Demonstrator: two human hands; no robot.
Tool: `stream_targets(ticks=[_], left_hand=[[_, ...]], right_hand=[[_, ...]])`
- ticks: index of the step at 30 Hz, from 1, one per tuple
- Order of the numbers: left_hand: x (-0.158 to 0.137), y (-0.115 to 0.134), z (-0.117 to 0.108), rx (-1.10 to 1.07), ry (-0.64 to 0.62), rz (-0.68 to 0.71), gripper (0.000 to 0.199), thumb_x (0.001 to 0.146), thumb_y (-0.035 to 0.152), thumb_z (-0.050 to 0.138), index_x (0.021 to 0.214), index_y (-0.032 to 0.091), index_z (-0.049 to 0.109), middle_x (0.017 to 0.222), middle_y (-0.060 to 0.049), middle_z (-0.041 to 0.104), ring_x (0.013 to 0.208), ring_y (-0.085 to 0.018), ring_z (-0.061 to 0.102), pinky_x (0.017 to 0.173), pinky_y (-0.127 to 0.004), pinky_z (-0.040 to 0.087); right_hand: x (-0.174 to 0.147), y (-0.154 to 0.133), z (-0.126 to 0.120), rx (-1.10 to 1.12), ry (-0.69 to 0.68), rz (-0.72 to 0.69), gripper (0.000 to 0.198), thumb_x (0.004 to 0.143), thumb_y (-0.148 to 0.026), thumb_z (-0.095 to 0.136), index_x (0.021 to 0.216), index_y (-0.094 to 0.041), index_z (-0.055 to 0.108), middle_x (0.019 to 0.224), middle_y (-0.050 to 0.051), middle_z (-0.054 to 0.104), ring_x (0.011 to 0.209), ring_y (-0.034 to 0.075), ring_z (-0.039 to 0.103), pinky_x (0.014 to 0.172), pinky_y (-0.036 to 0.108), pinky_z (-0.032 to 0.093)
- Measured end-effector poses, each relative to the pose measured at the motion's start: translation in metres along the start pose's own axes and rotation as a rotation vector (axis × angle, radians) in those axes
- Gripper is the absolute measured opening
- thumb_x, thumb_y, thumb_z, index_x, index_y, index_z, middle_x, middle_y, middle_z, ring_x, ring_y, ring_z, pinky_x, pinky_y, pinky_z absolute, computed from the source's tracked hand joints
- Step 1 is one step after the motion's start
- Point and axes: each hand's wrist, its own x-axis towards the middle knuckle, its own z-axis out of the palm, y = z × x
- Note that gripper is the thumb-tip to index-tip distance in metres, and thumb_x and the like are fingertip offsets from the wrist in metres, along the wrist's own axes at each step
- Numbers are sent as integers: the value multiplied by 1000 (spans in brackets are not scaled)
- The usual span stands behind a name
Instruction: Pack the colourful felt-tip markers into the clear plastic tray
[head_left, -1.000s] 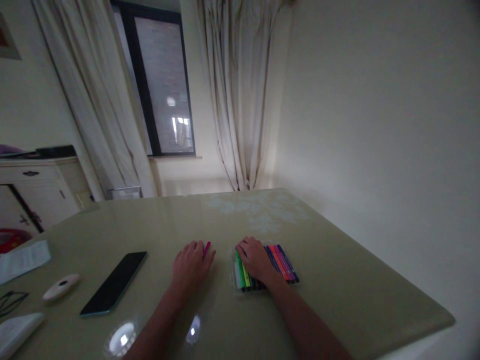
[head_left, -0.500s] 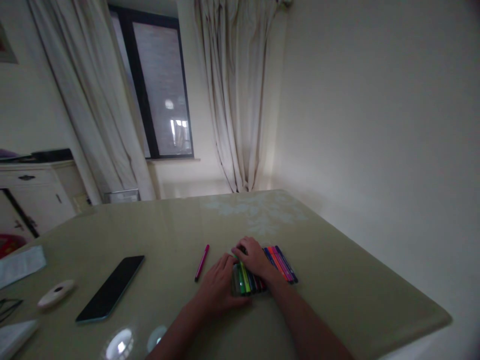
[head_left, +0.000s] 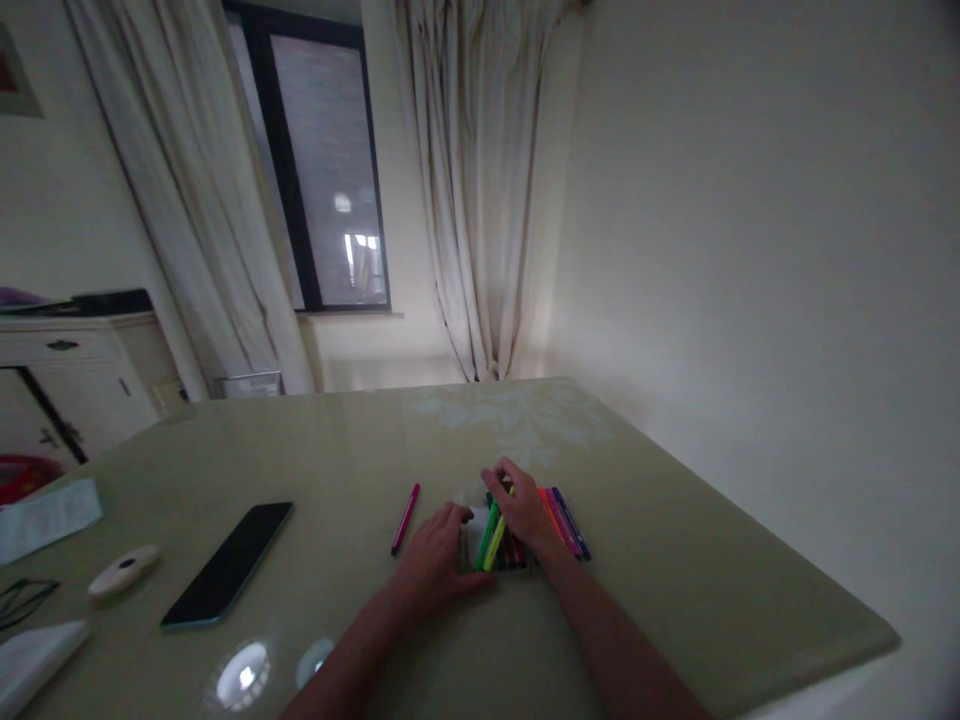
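A clear plastic case (head_left: 474,528) with several felt-tip pens in it lies flat on the table. My left hand (head_left: 429,552) grips its left side, thumb along the near edge and fingers at the far left corner. My right hand (head_left: 523,508) is closed on the upper ends of a yellow-green felt-tip pen (head_left: 498,535) and a green felt-tip pen (head_left: 487,538); both slant up out of the row. Dark and red pens (head_left: 515,552) lie beside them, partly hidden by my right hand. To the right, several orange, pink, purple and blue pens (head_left: 564,522) lie side by side.
A magenta felt-tip pen (head_left: 406,519) lies alone left of my left hand. Further left are a black phone (head_left: 229,565), a whitish oval object (head_left: 124,572), a white box-like object (head_left: 37,660) and a pale cloth or paper (head_left: 52,520). The table (head_left: 675,580) meets a wall on the right.
My right hand has lifted the green and yellow-green pens, which now tilt out of the row. At the case's left end, a pale bare area shows. My left hand has stayed nearly in place.
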Motion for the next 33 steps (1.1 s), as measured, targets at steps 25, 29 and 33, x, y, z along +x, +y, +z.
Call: stream_targets(ticks=[25,29,33], left_hand=[[1,-30,-35,371,191,-448,34,107,28,29,117,16,60,107,-14,72,101,-27,69,87,-37,50],[-6,-47,-43,410,199,-531,36,106,31,31,115,16,61,107,-16,69,102,-28,69,86,-38,50],[-9,-57,-40,346,209,-568,35,105,37,33,112,18,62,108,-16,69,98,-28,69,83,-38,50]], right_hand=[[-4,14,-7,-248,63,65,48,105,-49,35,85,-21,68,87,9,72,85,23,65,80,34,45],[-8,21,-3,-579,-81,-10,44,106,-38,38,80,-21,70,86,12,73,85,25,62,81,35,41],[-10,13,3,-735,-166,-58,36,105,-33,44,85,-21,71,91,12,73,90,25,61,82,35,39]])
